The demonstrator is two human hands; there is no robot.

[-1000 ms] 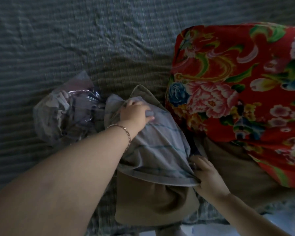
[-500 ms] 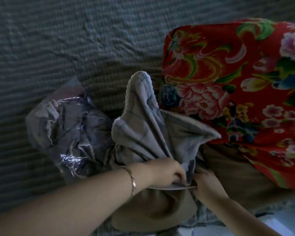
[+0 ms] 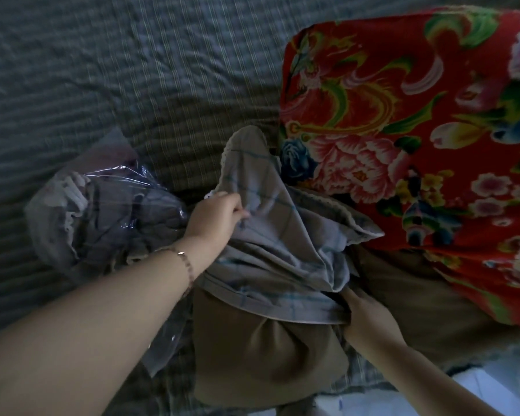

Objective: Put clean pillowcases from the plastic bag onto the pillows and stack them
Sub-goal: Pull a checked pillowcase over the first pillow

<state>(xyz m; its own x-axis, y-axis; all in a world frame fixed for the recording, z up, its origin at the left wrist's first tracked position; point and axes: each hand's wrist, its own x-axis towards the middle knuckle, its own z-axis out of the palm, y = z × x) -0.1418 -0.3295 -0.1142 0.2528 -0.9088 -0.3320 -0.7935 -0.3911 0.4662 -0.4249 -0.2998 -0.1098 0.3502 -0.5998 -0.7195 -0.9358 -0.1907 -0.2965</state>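
A grey checked pillowcase (image 3: 282,235) lies bunched over the far half of a tan pillow (image 3: 267,355) at the bed's near edge. My left hand (image 3: 216,217) pinches the pillowcase's left side, near its scalloped edge. My right hand (image 3: 364,316) grips the pillowcase's open hem at the pillow's right side. The pillow's near end sticks out bare below the hem. A clear plastic bag (image 3: 102,211) with more folded cloth inside lies just left of my left hand.
A red floral pillow (image 3: 418,130) lies at the right, over another tan pillow (image 3: 433,310). Everything rests on a grey striped bedsheet (image 3: 117,70). A pale floor strip (image 3: 478,391) shows at the bottom right.
My left hand has moved from the pillowcase's near hem up to its left side. The raised fold of the pillowcase has sagged down. My right hand has stayed on the hem.
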